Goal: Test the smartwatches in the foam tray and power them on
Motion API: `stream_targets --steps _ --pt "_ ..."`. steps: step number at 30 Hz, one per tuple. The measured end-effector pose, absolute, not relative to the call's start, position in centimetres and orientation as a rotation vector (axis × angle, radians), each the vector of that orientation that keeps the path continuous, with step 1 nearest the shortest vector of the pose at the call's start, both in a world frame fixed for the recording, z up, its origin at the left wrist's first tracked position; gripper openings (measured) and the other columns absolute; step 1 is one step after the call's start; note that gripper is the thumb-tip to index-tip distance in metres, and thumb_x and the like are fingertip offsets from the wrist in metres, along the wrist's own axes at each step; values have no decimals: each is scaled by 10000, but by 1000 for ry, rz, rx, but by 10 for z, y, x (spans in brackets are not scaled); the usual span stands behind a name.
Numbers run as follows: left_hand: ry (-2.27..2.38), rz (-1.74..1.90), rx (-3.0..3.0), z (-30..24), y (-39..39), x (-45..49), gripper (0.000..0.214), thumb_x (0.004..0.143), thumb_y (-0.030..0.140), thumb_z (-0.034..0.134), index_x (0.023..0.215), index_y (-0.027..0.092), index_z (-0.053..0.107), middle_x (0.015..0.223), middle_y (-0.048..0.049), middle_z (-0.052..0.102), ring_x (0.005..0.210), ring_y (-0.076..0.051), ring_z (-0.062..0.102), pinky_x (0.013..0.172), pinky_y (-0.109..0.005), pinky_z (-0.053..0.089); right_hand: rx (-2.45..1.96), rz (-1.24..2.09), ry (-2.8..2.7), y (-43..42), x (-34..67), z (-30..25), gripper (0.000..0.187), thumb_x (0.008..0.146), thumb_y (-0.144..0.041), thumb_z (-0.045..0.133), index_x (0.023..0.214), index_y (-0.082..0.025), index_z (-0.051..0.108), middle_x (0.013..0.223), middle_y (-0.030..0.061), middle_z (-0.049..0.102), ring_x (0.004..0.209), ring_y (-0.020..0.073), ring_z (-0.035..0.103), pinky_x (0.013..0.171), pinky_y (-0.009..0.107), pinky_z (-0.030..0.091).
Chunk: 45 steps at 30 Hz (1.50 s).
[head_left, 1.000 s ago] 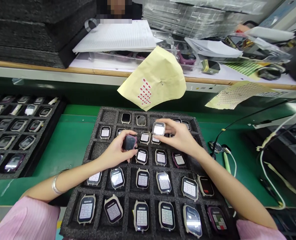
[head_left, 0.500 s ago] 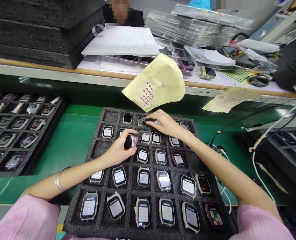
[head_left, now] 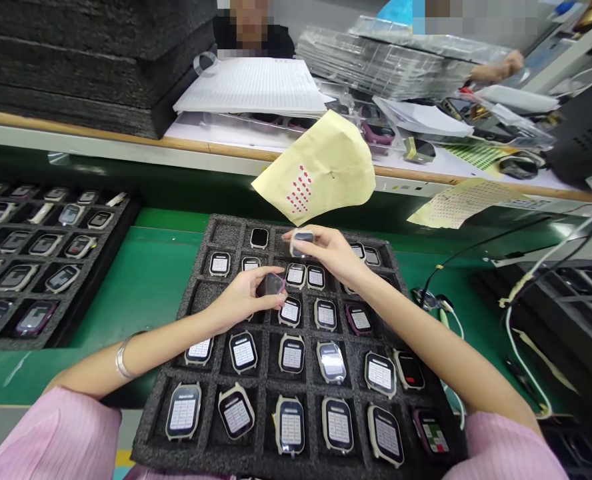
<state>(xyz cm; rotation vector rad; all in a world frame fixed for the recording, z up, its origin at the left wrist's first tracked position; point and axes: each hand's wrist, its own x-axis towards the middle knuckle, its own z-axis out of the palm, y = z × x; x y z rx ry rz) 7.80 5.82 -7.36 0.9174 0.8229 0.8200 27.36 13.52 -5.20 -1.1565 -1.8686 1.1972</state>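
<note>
A purple smartwatch body (head_left: 275,285) without a strap is pinched between the thumb and fingers of my left hand (head_left: 243,293), its screen dark. My right hand (head_left: 329,248) grips a light-cased smartwatch (head_left: 303,244), raised over the back row of the black foam tray (head_left: 209,373). Below both hands the tray holds strapless watches in square compartments, most with lit screens showing white tables. Nearest my left hand is a light watch (head_left: 289,311); a purple watch (head_left: 359,319) lies farther right. A light watch (head_left: 259,238) with a black screen sits in the back row.
A second foam tray of watches (head_left: 41,267) lies left on the green bench (head_left: 141,280), another tray (head_left: 571,273) at right beside white cables (head_left: 510,333). Yellow paper (head_left: 326,167) hangs from the shelf edge, which bears foam blocks and clear plastic trays. A person sits beyond.
My right hand has lifted the light watch out of its back-row compartment. My left hand has turned the purple watch and shifted slightly right. Another person's hand now shows by the plastic trays.
</note>
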Motion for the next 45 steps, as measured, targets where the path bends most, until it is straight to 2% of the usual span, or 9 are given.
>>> stream_targets --steps 3,7,13,17,21,25,33,39,45 --pt "809 826 819 -71 57 78 537 713 212 764 1201 134 554 808 0 615 663 -113 605 599 -245 453 -1004 1644 -1393 111 284 -42 249 846 -359 683 1005 -177 627 1013 89 733 909 203 713 831 364 553" --pt "792 754 753 -70 56 79 429 767 233 655 1166 122 543 631 51 513 490 -82 486 451 -212 332 -1086 1837 -1126 82 292 -41 380 861 -270 675 1215 -191 563 1026 102 740 831 200 732 745 349 579" --pt "785 746 846 -77 58 78 390 769 190 584 1157 147 559 636 59 477 472 -70 432 436 -207 283 -1000 1973 -1022 71 296 -43 505 884 -228 635 1363 -210 473 1114 96 727 1040 229 699 1026 488 467" --pt "823 739 1004 -81 58 76 359 816 248 610 1161 161 557 571 82 444 456 -69 402 449 -207 281 -963 1951 -1113 73 297 -48 511 872 -265 661 1356 -244 500 1141 93 717 1030 238 699 944 468 526" --pt "861 738 1105 -77 57 76 318 826 247 613 1125 158 551 575 91 433 458 -61 406 467 -207 302 -968 1887 -1230 75 297 -56 443 813 -244 730 1240 -255 613 1071 68 733 945 209 713 820 361 568" --pt "857 720 1117 -74 57 77 284 780 208 647 1047 167 559 658 81 446 481 -55 437 473 -210 324 -1007 1807 -1299 74 300 -57 374 748 -229 786 1110 -251 697 1034 46 740 891 194 715 869 368 547" --pt "907 829 1231 -83 58 76 342 801 197 643 1131 189 550 863 13 520 577 -76 460 537 -232 386 -953 1859 -1304 72 301 -57 403 744 -253 796 1134 -258 695 1004 45 753 867 186 716 877 358 533" --pt "908 816 1307 -81 58 77 347 824 219 622 1157 189 530 857 6 520 590 -93 459 555 -245 397 -997 1818 -1303 69 299 -58 417 724 -259 808 1126 -261 700 1027 51 749 939 207 704 904 377 530" --pt "894 801 1371 -79 57 77 286 787 135 604 1067 184 571 857 -1 578 674 -127 513 623 -253 410 -1022 1812 -1283 67 299 -56 384 702 -238 819 1071 -249 715 956 40 752 868 202 715 881 382 548"
